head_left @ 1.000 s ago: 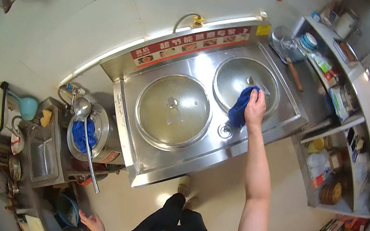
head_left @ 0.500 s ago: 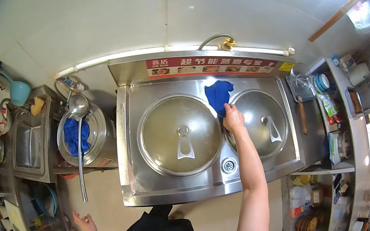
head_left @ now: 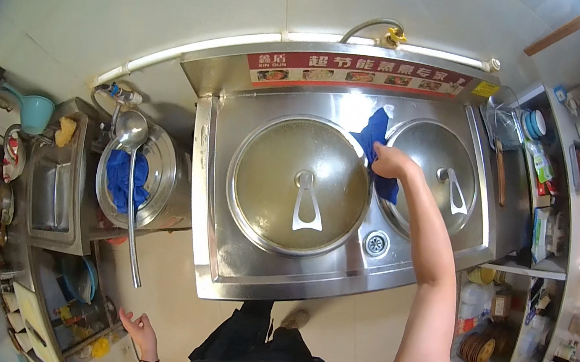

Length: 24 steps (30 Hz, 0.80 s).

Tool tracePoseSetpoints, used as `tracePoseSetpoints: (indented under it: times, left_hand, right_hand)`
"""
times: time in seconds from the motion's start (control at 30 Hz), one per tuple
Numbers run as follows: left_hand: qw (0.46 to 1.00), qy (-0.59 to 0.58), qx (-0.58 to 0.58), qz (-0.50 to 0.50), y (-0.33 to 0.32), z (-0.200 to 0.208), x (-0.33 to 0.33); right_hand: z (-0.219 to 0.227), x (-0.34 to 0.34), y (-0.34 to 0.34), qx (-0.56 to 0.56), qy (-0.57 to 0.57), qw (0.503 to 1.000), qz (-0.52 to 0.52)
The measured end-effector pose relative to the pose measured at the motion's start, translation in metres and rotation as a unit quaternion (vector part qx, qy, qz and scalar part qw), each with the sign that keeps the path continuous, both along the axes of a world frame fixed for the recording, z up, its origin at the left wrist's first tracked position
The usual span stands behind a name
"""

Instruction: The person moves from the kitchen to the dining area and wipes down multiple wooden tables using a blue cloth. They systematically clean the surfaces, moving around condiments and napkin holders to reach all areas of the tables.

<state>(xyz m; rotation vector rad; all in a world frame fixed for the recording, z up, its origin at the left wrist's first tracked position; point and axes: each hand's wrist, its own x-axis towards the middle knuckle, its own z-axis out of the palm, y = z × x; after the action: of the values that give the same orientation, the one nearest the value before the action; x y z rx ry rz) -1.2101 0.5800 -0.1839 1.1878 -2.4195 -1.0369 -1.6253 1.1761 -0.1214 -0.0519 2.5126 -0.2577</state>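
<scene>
One blue cloth [head_left: 376, 143] under right hand [head_left: 388, 161] runs front-to-back.

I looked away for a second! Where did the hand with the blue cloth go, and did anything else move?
The right hand, holding the blue cloth all along, slid it left off the right lid to the steel strip between the two lids, near the back. The left hand stayed low and empty. The left lid, the ladle and the pot stayed put.

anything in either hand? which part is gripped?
The right hand presses a blue cloth on the steel cooker top, gripping its middle; both ends stick out. The left hand holds nothing.
</scene>
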Motion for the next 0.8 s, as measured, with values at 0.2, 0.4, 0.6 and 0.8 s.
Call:
tracePoseSetpoints:
  times: [0.2, 0.4, 0.6, 0.8]
  left_hand:
    - [0.998, 0.051, 0.008, -0.023, -0.010, 0.003, 0.012]
    - [0.998, 0.027, 0.046, -0.018, 0.005, -0.006, 0.031]
    - [0.995, 0.043, 0.068, -0.055, 0.036, 0.000, 0.017]
    - [0.998, 0.035, 0.044, -0.037, 0.010, -0.016, 0.046]
  right_hand:
    - [-0.026, 0.121, -0.021, 0.036, 0.091, 0.991, -0.093]
    - [-0.049, 0.239, -0.053, -0.015, 0.071, 0.984, -0.162]
    - [-0.051, 0.262, -0.006, -0.352, 0.081, 0.868, -0.341]
    - [-0.083, 0.275, 0.029, 0.000, 0.415, 0.793, -0.446]
